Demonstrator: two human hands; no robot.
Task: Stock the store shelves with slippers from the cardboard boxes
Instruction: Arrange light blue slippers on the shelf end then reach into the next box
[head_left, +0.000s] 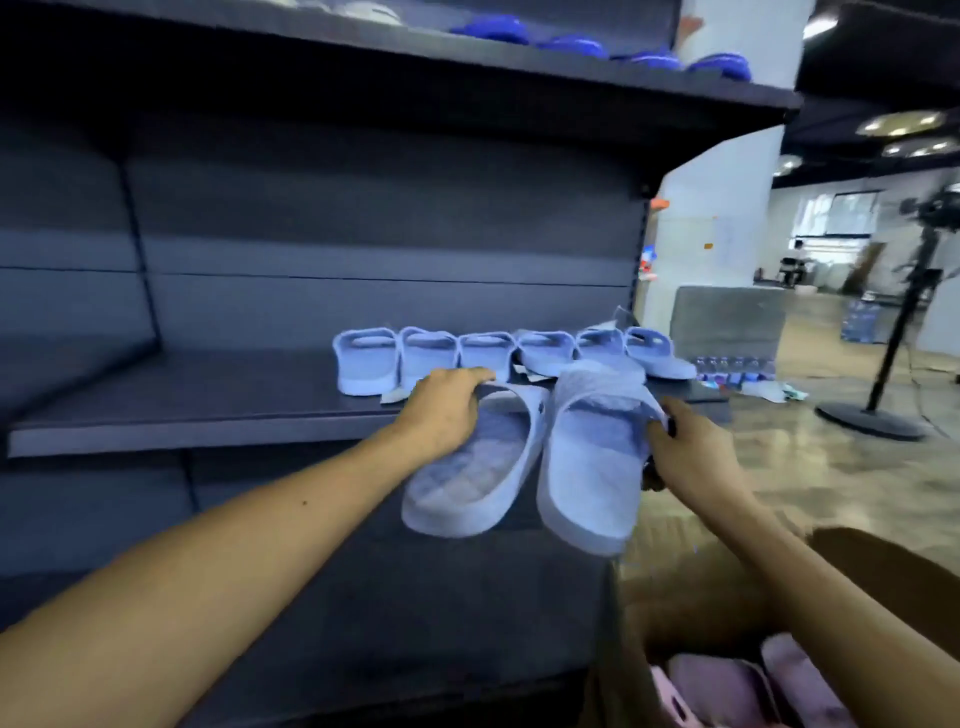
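At the shelf (208, 410) edge, the left hand (441, 410) curls over the left slipper (467, 483), the right hand (685, 452) grips the right slipper (592, 467) by its side — both lie lengthwise toward the row of slippers (498, 353) just beyond.

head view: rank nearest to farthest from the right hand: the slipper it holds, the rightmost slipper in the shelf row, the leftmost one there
1. Held slipper: gripped in the right hand.
2. Rightmost row slipper: on the shelf, just beyond that hand.
3. Leftmost row slipper: far left along the row, past the left hand gripping the other slipper.
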